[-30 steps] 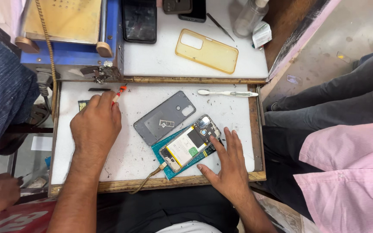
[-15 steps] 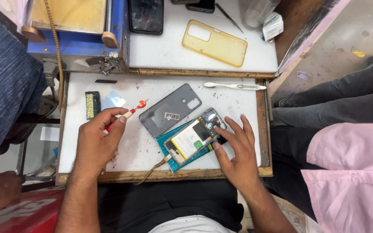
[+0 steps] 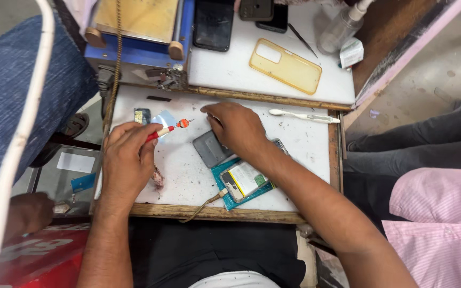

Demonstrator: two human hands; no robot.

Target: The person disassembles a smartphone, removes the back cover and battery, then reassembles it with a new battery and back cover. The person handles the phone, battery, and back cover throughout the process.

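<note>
Left hand [image 3: 128,162] is closed around a slim red-and-white screwdriver with an orange tip [image 3: 167,128], tip aimed right over the white work mat [image 3: 188,176], just past a small dark chip [image 3: 142,115] and a clear plastic scrap [image 3: 164,119]. Right hand [image 3: 236,128] lies palm-down, fingers loosely curled, on the grey plastic phone back cover [image 3: 209,149]; can't tell if it actually grips it. Opened phone with a teal frame and exposed battery [image 3: 244,181] sits just right of the cover, cable [image 3: 204,205] plugged in, white plastic toothbrush [image 3: 304,116] further right.

Left hand [image 3: 126,160] grips a red screwdriver [image 3: 167,129]; right hand [image 3: 237,127] covers the grey back cover [image 3: 209,150].
</note>
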